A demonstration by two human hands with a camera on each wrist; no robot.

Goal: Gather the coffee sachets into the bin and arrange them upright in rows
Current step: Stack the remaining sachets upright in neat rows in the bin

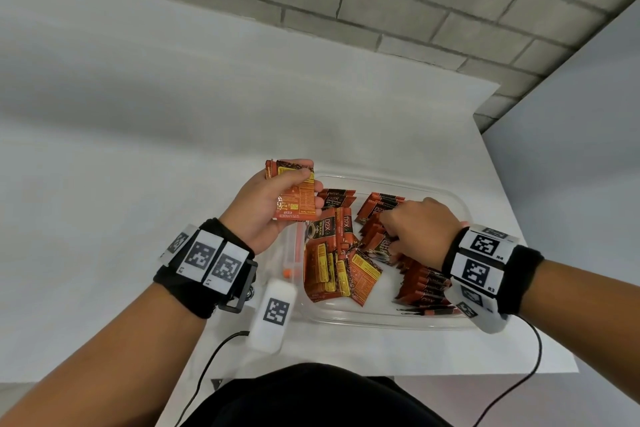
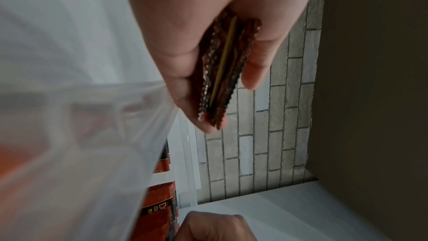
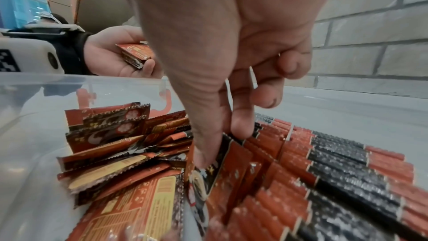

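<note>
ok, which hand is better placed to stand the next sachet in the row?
Right. The right hand is already down in the bin, fingers pinching a sachet beside the upright row. The left hand is above the bin's edge, holding a stack of sachets.

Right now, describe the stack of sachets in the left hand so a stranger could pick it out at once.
Start at the clear plastic bin on the white table. Just above its left edge, the left hand grips a small stack of orange coffee sachets. Unlike the sachets lying loose or standing in rows inside the bin, this stack is held in the air, its printed back panel facing up.
</note>
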